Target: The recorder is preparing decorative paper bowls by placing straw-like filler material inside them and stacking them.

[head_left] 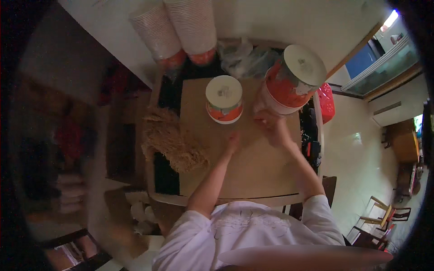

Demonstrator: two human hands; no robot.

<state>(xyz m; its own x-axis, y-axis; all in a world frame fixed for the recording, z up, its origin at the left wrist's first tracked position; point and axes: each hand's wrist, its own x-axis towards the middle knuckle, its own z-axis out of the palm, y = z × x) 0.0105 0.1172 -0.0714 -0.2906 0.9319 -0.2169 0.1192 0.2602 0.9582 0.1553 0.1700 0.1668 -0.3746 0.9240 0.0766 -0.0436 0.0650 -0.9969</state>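
Upside-down paper tubs with white bases and orange-and-green sides stand on a brown board [253, 176]. A smaller tub or short stack [224, 100] is near the middle. A taller stack of tubs [289, 88] is on the right. My right hand [272, 128] is at the stack's lower rim, its fingers curled against it. Just below the middle tub, apart from it, my left hand [233, 142] is closed and slightly blurred; whatever its fingers may hold is hidden. A heap of tan shredded fibre [174, 142] lies left of my left hand.
Two tall stacks of white tubs [192, 31] in clear wrap stand at the back left. Crumpled clear plastic bags [248, 58] lie behind the board. A red plastic basket [326, 103] is beyond the right edge. Small dark items [312, 149] line the table's right side.
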